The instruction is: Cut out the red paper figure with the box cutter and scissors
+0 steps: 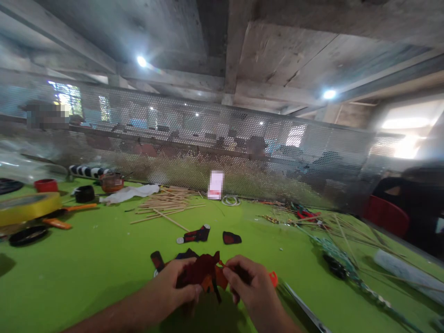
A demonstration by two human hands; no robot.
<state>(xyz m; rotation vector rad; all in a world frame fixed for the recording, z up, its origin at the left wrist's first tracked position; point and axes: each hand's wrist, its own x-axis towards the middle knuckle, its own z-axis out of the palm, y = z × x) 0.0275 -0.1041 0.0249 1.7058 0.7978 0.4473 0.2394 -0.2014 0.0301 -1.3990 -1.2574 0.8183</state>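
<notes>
My left hand [173, 284] is closed round a dark red cut-out piece [204, 268] of thin sheet material, with orange patches and a dark strip hanging below. My right hand [251, 286] pinches a small orange-red bit at the piece's right edge, thumb against forefinger. Beyond my left hand lies a dark piece with a red patch [157, 260]. Farther out on the table are a black-and-red leg-shaped piece [196, 234] and a small rounded dark piece [231, 238]. An orange object [273, 278] shows beside my right hand, partly hidden, near a long silvery blade-like strip [301, 305].
The green table [114, 259] ends at a perforated metal screen [166, 143]. Thin wooden sticks [169, 201] lie at the back. At left are yellow tape [29, 208] and an orange-handled tool [57, 224]. Green braided cord [347, 263] and more sticks lie at right, near a red chair [386, 216].
</notes>
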